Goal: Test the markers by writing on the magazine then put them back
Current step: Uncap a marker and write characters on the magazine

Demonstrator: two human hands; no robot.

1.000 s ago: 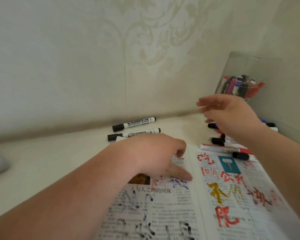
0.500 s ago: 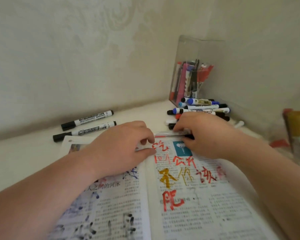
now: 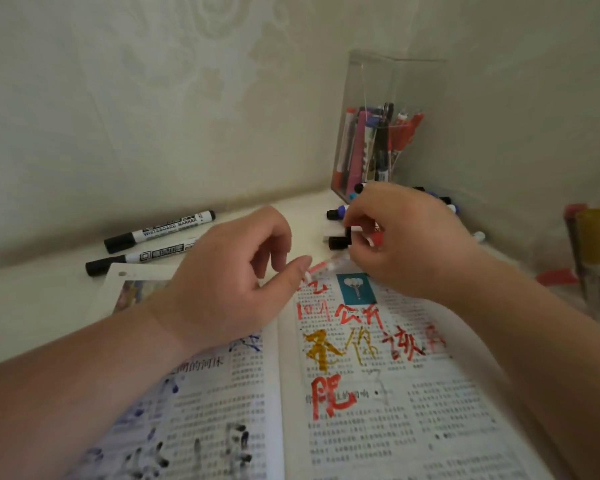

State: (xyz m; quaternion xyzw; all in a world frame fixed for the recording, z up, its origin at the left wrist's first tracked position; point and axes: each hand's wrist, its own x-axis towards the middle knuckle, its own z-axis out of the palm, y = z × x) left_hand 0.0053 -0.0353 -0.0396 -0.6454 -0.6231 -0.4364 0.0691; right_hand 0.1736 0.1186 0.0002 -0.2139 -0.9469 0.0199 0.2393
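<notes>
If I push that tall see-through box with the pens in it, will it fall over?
Probably, if pushed near the top: the box is tall and narrow. The pens inside sit low, which should steady it somewhat. It stands in the corner, so a wall would likely catch it.
</notes>
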